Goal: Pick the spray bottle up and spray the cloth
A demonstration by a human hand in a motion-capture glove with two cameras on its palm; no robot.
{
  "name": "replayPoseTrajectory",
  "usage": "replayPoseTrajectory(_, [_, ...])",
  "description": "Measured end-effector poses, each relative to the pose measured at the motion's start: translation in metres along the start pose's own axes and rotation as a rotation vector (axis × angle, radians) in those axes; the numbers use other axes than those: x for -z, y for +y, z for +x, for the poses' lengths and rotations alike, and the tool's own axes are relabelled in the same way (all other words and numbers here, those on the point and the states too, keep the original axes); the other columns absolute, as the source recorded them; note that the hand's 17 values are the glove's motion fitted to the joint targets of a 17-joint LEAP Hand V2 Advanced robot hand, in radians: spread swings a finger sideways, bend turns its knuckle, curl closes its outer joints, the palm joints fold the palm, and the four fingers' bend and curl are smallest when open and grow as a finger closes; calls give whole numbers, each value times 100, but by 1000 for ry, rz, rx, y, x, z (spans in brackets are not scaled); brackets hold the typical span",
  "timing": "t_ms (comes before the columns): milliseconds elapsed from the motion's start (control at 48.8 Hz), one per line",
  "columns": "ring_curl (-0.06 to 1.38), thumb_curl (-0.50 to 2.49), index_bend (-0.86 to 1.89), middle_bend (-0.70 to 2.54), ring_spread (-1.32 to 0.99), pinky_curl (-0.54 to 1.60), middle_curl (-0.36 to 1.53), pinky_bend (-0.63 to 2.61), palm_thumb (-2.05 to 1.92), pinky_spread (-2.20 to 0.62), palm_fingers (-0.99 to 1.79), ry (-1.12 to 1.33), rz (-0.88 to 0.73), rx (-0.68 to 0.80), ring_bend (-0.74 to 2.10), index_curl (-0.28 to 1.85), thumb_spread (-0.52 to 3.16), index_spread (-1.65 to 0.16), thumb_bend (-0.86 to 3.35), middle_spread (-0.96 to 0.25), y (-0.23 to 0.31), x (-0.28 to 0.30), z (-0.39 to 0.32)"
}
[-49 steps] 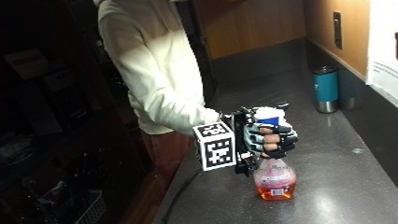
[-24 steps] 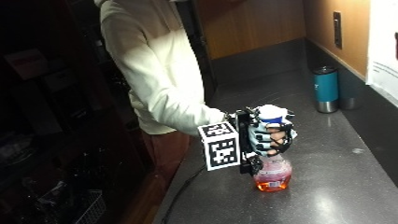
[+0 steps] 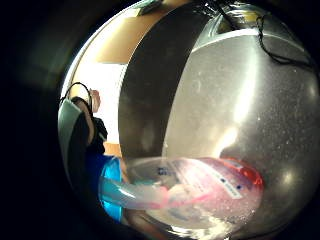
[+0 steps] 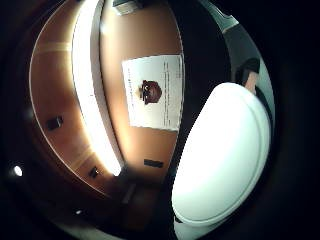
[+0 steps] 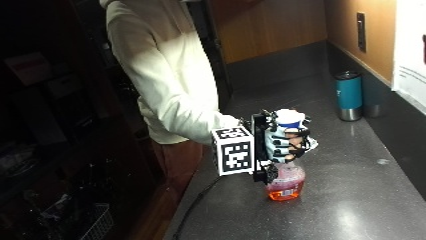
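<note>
Bare countertop (image 5: 346, 210) around spray bottle (image 5: 286, 182), teal tumbler (image 5: 349, 95) well apart by wall

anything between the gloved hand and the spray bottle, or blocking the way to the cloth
Nothing stands between them: the right hand already grips the spray bottle around its neck, bottle upright on the counter. No cloth shows in any view, so that path cannot be judged.

We see a clear spray bottle (image 5: 286, 181) holding pinkish-red liquid, orange-red at its base, with a white and blue head. The right hand (image 5: 285, 142) wears a black glove striped with white. The bench (image 5: 359, 200) is dark grey and finely speckled. A teal tumbler (image 5: 349, 95) has a silver base and dark lid. The wall (image 5: 279, 25) is orange-brown wood, bearing a white sheet (image 5: 411, 50). The person's sleeve (image 5: 180, 90) is cream.
</note>
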State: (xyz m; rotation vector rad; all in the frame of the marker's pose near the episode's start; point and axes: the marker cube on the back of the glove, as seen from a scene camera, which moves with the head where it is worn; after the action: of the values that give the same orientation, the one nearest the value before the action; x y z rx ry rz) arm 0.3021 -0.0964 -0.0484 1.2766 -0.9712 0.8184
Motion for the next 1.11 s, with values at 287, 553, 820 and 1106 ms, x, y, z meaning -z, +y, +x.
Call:
replayPoseTrajectory(287, [49, 68, 20, 61, -17, 41, 53, 41, 94, -24, 136, 61, -56, 75, 73, 46, 23, -21, -4, -15, 12, 6, -16])
replayPoseTrajectory(553, [49, 69, 19, 62, -17, 41, 53, 43, 94, -24, 136, 222, -215, 273, 74, 48, 20, -21, -4, -15, 36, 6, -46])
replayPoseTrajectory(820, [49, 70, 20, 63, -17, 41, 53, 43, 93, -24, 137, 444, -590, 515, 74, 50, 19, -21, -4, -15, 63, 1, -89])
replayPoseTrajectory(1106, [48, 71, 20, 62, -17, 41, 53, 44, 92, -24, 137, 822, -932, 895, 73, 51, 16, -21, -4, -15, 136, -24, -122])
